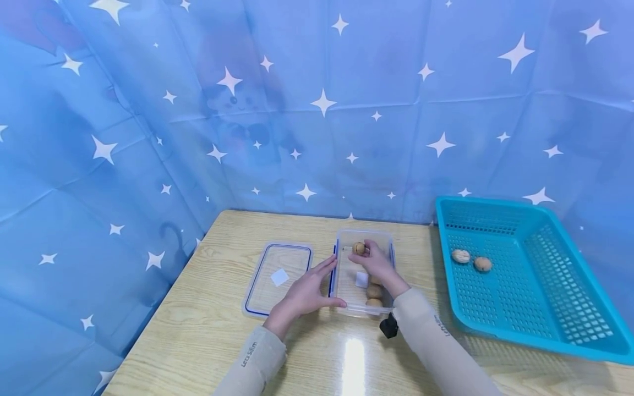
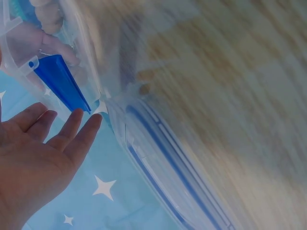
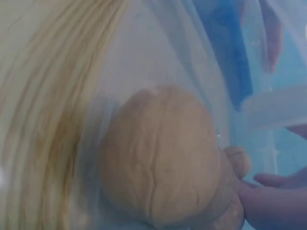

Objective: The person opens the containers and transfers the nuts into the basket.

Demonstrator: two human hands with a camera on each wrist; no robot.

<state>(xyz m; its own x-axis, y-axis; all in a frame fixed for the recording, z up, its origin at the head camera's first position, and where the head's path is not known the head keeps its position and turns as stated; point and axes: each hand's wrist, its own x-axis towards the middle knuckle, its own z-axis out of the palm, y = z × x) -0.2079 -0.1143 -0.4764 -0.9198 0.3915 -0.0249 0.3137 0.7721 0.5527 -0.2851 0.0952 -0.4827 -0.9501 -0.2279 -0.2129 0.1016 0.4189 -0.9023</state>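
Note:
A clear plastic box (image 1: 364, 311) with blue clips stands on the wooden table. Inside it, several walnuts (image 1: 374, 291) sit in a row along the right wall; one large walnut (image 3: 158, 158) fills much of the right wrist view. Reaching in over that wall, my right hand (image 1: 377, 267) pinches another walnut (image 1: 359, 248) near the far end between thumb and fingers. My left hand (image 1: 306, 291) lies at the left wall with fingers extended and thumb toward the near left corner. In the left wrist view its fingertips are close to a blue clip (image 2: 62, 81).
A clear lid (image 1: 267, 275) with a blue seal lies left of the box. To the right, a teal basket (image 1: 532, 297) holds two walnuts (image 1: 482, 264). Behind the table hangs a blue curtain (image 1: 307, 154) with white stars.

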